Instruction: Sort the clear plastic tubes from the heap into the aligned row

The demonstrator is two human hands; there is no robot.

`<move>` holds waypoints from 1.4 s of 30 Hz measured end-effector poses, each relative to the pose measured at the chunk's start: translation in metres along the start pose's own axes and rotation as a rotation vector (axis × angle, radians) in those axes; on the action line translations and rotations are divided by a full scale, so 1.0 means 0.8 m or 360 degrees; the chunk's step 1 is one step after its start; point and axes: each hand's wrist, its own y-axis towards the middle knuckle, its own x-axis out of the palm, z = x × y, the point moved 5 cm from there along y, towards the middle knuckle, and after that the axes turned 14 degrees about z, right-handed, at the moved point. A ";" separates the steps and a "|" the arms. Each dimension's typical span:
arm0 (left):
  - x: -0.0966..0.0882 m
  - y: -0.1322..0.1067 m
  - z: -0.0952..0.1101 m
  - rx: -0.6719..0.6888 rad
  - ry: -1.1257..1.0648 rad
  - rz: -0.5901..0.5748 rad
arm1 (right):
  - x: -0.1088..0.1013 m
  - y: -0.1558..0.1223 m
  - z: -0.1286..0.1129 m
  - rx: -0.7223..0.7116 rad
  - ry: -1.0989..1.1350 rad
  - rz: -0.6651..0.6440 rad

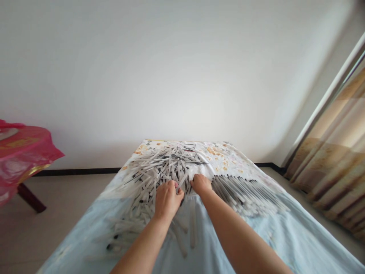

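Observation:
My left hand (168, 199) is closed at the near edge of a loose heap of slim whitish tubes (171, 161) with dark ends. A pale slim tube (181, 182) sticks up from between its thumb and forefinger. Just to the right, my right hand (202, 184) has its fingers curled together by the heap's right side; whatever they pinch is hidden. Beside the right wrist, many similar tubes lie side by side in an aligned pile (242, 194), dark ends pointing away from me. More loose tubes (125, 232), blurred, lie left of my left forearm.
A flowered and light blue cloth (285, 228) covers the bed-like surface under everything. At far left stands a table with a pink-red plastic cover (25, 152) and a dark leg. A white wall (182, 76) rises behind; a patterned curtain (333, 160) hangs at right.

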 end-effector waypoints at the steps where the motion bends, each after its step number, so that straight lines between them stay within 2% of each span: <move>1: 0.000 0.000 0.000 0.0003 -0.0010 0.0016 | 0.002 0.001 -0.001 0.0008 -0.0003 -0.0008; 6: 0.001 -0.001 -0.001 0.0059 -0.0069 0.0111 | 0.008 -0.002 -0.013 -0.0012 0.0039 -0.0050; 11: 0.000 -0.002 0.002 0.0104 -0.0144 0.0180 | 0.006 -0.012 -0.013 -0.0004 0.0099 0.0008; 17: 0.000 -0.003 0.005 0.0164 -0.0217 0.0273 | 0.009 -0.024 -0.002 0.0048 0.0279 0.0199; 22: 0.001 -0.004 0.005 0.0211 -0.0191 0.0309 | 0.012 -0.032 0.009 0.0056 0.0224 0.0348; 27: 0.003 -0.005 0.005 0.0207 -0.0195 0.0296 | 0.008 -0.042 0.015 -0.0170 0.0182 0.0379; 36: 0.004 -0.006 0.004 0.0205 -0.0201 0.0267 | -0.015 -0.078 0.027 -0.0719 -0.0018 0.0254; 42: 0.006 -0.008 0.004 0.0224 -0.0209 0.0273 | -0.022 -0.083 0.027 -0.0975 -0.0084 0.0197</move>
